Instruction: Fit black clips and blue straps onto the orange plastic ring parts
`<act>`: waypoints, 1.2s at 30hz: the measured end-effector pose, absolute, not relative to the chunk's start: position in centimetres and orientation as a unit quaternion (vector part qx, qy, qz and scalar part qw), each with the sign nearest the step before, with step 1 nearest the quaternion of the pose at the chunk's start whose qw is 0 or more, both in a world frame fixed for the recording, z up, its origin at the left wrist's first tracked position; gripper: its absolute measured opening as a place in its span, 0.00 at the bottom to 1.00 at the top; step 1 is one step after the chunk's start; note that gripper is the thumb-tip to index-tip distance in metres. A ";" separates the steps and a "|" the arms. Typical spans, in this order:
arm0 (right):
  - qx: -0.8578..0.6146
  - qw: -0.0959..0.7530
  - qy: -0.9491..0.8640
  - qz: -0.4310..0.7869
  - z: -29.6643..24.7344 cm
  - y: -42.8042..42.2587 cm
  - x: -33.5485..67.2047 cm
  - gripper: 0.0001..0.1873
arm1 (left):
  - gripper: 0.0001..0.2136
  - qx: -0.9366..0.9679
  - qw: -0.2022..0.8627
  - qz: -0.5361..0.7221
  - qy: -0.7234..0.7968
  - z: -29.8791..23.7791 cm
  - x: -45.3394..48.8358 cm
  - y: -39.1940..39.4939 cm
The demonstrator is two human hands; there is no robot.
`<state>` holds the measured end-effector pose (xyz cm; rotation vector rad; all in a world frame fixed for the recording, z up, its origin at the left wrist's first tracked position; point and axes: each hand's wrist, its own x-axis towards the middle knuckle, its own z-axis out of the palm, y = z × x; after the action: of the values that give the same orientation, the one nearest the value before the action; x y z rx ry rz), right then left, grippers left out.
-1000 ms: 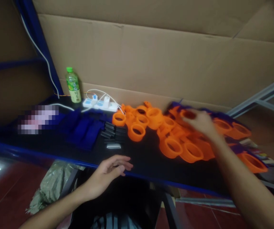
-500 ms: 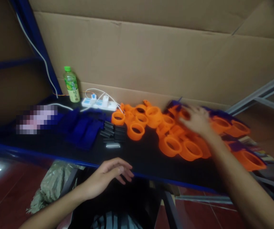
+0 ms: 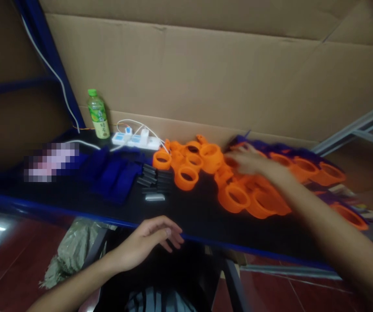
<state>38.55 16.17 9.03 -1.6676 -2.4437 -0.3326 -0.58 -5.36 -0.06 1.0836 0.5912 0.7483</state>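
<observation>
My left hand hovers at the table's front edge, its fingers loosely curved and apart, with nothing in it. My right hand reaches over a pile of orange ring-shaped plastic parts, at the back of the pile. Motion blurs its fingers, so whether it grips a part cannot be made out. More orange rings lie left of it. Small black strips lie in a cluster left of the rings, with a small pale piece in front of them.
Dark blue pieces lie on the black table at the left. Behind them are a white power strip with cables and a green-capped bottle. Cardboard walls the back. A metal frame stands at the right.
My right hand has moved left across the back of the orange pile, uncovering rings on its right. My left hand stays at the table's edge.
</observation>
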 end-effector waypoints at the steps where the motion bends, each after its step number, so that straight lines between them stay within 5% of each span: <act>1: -0.551 0.054 -0.827 -0.094 8.8 16.4 38.5 0.13 | 0.13 0.496 0.751 0.342 0.271 0.0 -0.6 -5.4; 7: -0.540 -0.032 -0.838 -0.072 8.7 17.2 38.9 0.16 | 0.12 0.501 0.747 0.342 0.273 -0.1 -0.6 -5.4; 22: -0.523 -0.025 -0.838 -0.154 10.0 17.2 40.4 0.28 | 0.13 0.502 0.758 0.320 0.267 0.1 -0.5 -5.3; 31: -0.526 0.060 -0.813 -0.241 11.6 15.6 39.0 0.28 | 0.13 0.507 0.756 0.315 0.268 0.1 -0.4 -5.4; 36: -0.518 0.254 -0.775 -0.256 12.8 12.2 35.2 0.33 | 0.14 0.505 0.740 0.357 0.264 0.0 -0.5 -5.2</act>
<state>35.21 12.19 12.82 -1.4080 -2.1065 -0.6951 -0.50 -5.23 0.01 1.1077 0.5786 0.7821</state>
